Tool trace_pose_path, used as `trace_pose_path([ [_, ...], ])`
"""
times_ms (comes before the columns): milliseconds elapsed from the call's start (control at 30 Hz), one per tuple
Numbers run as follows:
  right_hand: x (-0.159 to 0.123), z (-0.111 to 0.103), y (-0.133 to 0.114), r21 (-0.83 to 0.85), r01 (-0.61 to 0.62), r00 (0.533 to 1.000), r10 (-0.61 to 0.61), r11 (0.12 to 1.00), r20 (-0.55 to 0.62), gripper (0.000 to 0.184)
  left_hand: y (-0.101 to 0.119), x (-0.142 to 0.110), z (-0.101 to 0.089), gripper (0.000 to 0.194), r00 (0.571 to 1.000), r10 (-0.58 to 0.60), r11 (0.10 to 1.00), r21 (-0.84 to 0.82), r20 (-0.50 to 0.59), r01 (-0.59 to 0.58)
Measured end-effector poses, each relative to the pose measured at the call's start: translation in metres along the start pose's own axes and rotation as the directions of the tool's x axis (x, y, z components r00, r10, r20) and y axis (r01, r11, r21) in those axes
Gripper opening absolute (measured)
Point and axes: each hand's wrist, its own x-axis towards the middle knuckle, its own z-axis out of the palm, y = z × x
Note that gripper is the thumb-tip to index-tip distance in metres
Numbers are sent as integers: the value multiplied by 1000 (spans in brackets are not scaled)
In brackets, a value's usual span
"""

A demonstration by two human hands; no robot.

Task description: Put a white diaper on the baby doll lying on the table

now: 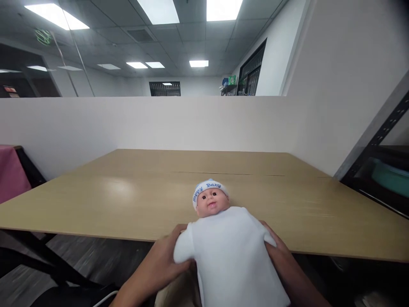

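A baby doll (212,201) in a white and blue cap marked "Happy Baby" leans back at the table's front edge, face up toward me. Its white short-sleeved shirt (231,260) spreads down toward my lap. On the left side, my left hand (169,253) grips the doll by its sleeve, thumb below and fingers behind. My right hand (276,247) is closed about the other sleeve, its fingers partly hidden by the cloth. The doll's arms and legs do not show.
A wide wooden table (143,200) stretches ahead to a low white partition (191,123). At the right stands a dark metal shelf (377,136) holding a teal item (390,177). Pink cloth (12,175) hangs at the left, and black chair parts (47,264) sit below the table.
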Motion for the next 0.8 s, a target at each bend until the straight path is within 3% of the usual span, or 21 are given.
trace_pose_path([
  [167,35,-38,-2,-391,133,982,-67,911,177,37,-1,46,-14,51,1000,6,999,52,24,-7],
  [267,47,-53,19,-417,181,971,-94,891,220,37,-11,60,-18,50,998,-28,996,82,65,23],
  [533,107,-46,70,-431,183,975,-107,884,196,38,-65,108,-46,56,1000,23,945,326,19,-28],
  [733,184,-41,80,-497,315,945,-216,809,247,32,-111,172,-60,58,989,143,895,431,-28,-117],
  [800,208,-41,78,-520,340,940,-274,784,202,31,-123,196,-62,59,984,176,876,460,-34,-141],
])
